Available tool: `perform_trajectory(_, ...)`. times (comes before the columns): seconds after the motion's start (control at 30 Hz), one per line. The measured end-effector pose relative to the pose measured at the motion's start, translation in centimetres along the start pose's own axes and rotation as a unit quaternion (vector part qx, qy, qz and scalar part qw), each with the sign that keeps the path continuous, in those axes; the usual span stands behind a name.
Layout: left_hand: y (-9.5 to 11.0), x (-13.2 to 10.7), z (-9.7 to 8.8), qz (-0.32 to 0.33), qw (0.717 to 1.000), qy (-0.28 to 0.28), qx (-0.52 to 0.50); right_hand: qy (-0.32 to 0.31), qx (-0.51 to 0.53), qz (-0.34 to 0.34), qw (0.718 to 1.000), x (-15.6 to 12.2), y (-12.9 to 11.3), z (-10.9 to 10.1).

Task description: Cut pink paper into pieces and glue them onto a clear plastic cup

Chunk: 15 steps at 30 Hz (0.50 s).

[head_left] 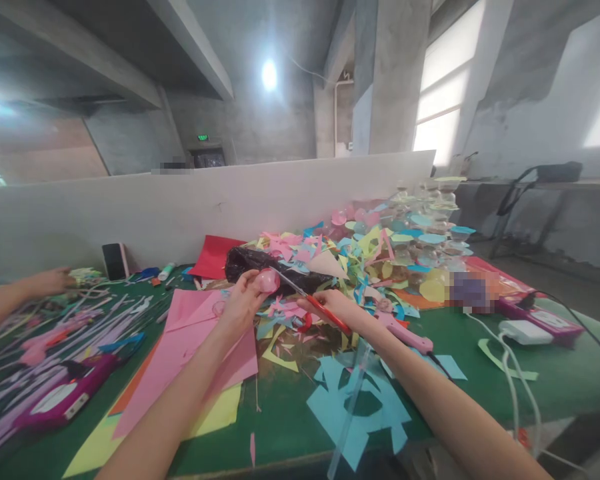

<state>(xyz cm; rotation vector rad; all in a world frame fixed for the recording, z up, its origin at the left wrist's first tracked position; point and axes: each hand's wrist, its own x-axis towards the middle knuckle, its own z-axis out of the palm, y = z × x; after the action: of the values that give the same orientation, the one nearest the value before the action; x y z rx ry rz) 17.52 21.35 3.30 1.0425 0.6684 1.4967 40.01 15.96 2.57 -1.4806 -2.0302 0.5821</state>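
- I'm pinching a round pink piece [269, 282] in my left hand [243, 297], above the desk [215, 450].
- My right hand [339, 307] is gripping red-handled scissors [309, 298], blades pointing toward the piece.
- Pink sheets [180, 327] are lying near my left hand.
- On the head view I'm seeing another person's hand [53, 283], far left.

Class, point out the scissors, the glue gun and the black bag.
Scissors [331, 314]: head view, on the red handle.
Glue gun [406, 331]: head view, on the pink body.
Black bag [241, 260]: head view, on its left part.
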Motion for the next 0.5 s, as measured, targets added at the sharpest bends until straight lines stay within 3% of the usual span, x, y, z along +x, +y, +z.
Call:
perform_trajectory(0.23, 0.3, -0.4, 0.1, -0.003, 1.0, -0.028, 0.014, -0.007, 0.024, 0.015, 1.0, -0.2, -0.5, 0.1)
perform_trajectory(0.5, -1.0, 0.4, -0.3, 0.023, 0.995, -0.026, 0.093, 0.008, 0.065, 0.059, 0.996, 0.2, -0.6, 0.5)
